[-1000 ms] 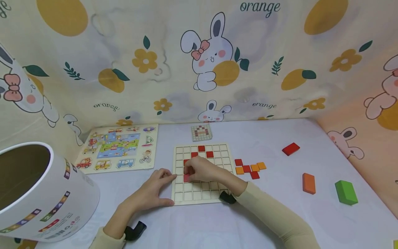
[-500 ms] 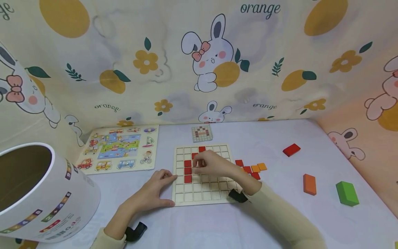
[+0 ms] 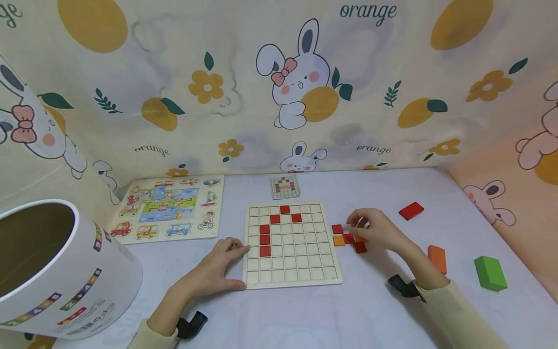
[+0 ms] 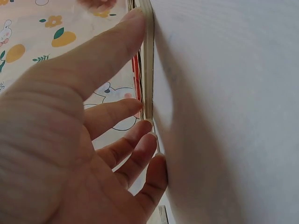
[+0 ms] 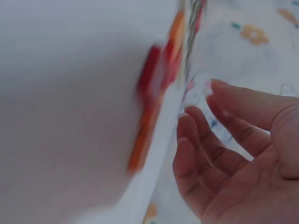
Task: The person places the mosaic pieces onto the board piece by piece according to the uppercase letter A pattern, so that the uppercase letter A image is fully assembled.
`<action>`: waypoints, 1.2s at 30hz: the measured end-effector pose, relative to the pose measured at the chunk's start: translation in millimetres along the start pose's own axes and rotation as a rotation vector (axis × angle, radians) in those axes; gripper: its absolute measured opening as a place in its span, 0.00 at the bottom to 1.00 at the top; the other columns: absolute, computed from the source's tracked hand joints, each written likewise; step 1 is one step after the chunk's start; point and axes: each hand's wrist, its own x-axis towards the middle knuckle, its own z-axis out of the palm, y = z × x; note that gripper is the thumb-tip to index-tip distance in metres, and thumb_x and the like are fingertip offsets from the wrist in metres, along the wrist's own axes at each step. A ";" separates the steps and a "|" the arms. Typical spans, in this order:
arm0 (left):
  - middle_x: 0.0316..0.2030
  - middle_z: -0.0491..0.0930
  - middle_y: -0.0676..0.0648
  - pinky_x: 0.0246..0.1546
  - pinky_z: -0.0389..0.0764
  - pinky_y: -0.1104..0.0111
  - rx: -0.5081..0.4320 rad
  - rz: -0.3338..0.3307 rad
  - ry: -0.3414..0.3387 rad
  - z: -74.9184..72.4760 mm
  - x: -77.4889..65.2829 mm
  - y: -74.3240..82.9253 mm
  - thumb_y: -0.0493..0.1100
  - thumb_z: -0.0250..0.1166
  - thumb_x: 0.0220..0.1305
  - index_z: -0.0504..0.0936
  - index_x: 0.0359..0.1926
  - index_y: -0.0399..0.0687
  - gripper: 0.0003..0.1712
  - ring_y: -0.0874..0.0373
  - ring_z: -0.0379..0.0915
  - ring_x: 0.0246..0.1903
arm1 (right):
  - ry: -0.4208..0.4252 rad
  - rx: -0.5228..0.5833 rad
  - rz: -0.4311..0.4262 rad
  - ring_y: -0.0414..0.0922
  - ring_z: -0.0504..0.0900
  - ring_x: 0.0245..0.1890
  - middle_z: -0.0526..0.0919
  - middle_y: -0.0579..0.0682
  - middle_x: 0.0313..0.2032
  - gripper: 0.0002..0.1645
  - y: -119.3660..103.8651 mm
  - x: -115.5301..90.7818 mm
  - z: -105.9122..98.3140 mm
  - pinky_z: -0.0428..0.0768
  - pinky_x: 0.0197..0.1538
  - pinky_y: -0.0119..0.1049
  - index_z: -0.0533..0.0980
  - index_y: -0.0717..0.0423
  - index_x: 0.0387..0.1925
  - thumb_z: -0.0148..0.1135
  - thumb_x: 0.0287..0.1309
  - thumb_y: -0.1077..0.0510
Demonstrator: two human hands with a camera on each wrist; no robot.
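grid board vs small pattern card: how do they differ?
The grid board is much larger than the small pattern card. The left hand touches the grid board's left edge; the small pattern card is untouched. Both show a light grid with reddish squares.

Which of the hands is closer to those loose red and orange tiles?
The right hand: it hovers over the loose tiles, not gripping any. The left hand is across the grid board, touching its left edge.
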 end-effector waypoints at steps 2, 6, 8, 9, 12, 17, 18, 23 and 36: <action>0.59 0.66 0.51 0.62 0.71 0.54 -0.004 -0.001 -0.001 0.0 0.3 1.0 0.56 0.80 0.45 0.73 0.68 0.45 0.50 0.56 0.60 0.58 | 0.004 -0.007 0.018 0.49 0.76 0.37 0.81 0.51 0.35 0.08 9.7 -7.2 -6.9 0.79 0.34 0.32 0.81 0.62 0.40 0.67 0.57 0.66; 0.59 0.66 0.51 0.62 0.71 0.54 -0.003 -0.009 -0.005 0.2 0.2 1.7 0.56 0.81 0.45 0.73 0.68 0.45 0.50 0.55 0.60 0.58 | 0.003 -0.031 0.037 0.50 0.75 0.39 0.81 0.53 0.38 0.12 21.9 -16.6 -15.9 0.79 0.38 0.34 0.81 0.63 0.42 0.67 0.54 0.70; 0.59 0.66 0.51 0.62 0.70 0.54 -0.001 -0.011 -0.004 0.1 0.0 1.5 0.56 0.80 0.45 0.73 0.69 0.45 0.50 0.55 0.60 0.58 | -0.002 -0.039 0.042 0.51 0.74 0.40 0.80 0.54 0.40 0.14 26.0 -18.2 -18.1 0.78 0.39 0.34 0.81 0.63 0.43 0.67 0.53 0.71; 0.60 0.66 0.51 0.62 0.70 0.54 0.001 -0.010 -0.003 0.1 -0.1 1.3 0.56 0.80 0.45 0.73 0.69 0.45 0.50 0.56 0.60 0.58 | -0.004 -0.041 0.047 0.51 0.74 0.40 0.80 0.54 0.40 0.15 28.1 -18.3 -18.6 0.78 0.39 0.33 0.81 0.63 0.43 0.68 0.52 0.72; 0.60 0.66 0.51 0.62 0.70 0.54 0.003 -0.009 -0.003 0.2 -0.4 0.9 0.56 0.80 0.46 0.73 0.69 0.45 0.50 0.56 0.60 0.58 | -0.033 -0.032 0.057 0.51 0.73 0.40 0.79 0.54 0.40 0.16 33.3 -17.4 -19.0 0.78 0.39 0.31 0.80 0.63 0.45 0.68 0.52 0.71; 0.60 0.66 0.51 0.62 0.70 0.53 0.000 -0.006 -0.002 0.3 -0.6 0.7 0.57 0.80 0.46 0.73 0.69 0.46 0.50 0.56 0.60 0.58 | -0.076 -0.017 0.078 0.50 0.73 0.41 0.79 0.53 0.40 0.14 39.5 -15.7 -17.4 0.79 0.42 0.34 0.80 0.64 0.45 0.67 0.55 0.71; 0.60 0.66 0.51 0.62 0.71 0.53 -0.001 -0.004 -0.001 0.2 -0.5 0.8 0.57 0.80 0.46 0.73 0.69 0.46 0.50 0.56 0.60 0.58 | -0.078 -0.018 0.082 0.50 0.74 0.41 0.79 0.53 0.40 0.14 40.0 -15.7 -17.1 0.79 0.43 0.35 0.80 0.64 0.45 0.67 0.55 0.71; 0.59 0.66 0.51 0.62 0.70 0.54 -0.001 0.006 0.000 -0.1 -0.5 0.5 0.56 0.80 0.46 0.73 0.68 0.45 0.49 0.56 0.60 0.58 | -0.069 -0.021 0.118 0.50 0.74 0.40 0.79 0.53 0.39 0.17 40.2 -15.9 -16.4 0.80 0.43 0.37 0.79 0.65 0.47 0.69 0.54 0.70; 0.59 0.66 0.51 0.62 0.70 0.54 -0.007 0.003 -0.001 -1.3 -0.6 1.3 0.56 0.80 0.46 0.73 0.68 0.45 0.49 0.55 0.60 0.58 | -0.046 -0.037 0.053 0.51 0.72 0.42 0.77 0.53 0.40 0.16 34.2 -16.3 -14.2 0.79 0.40 0.32 0.81 0.61 0.45 0.71 0.54 0.68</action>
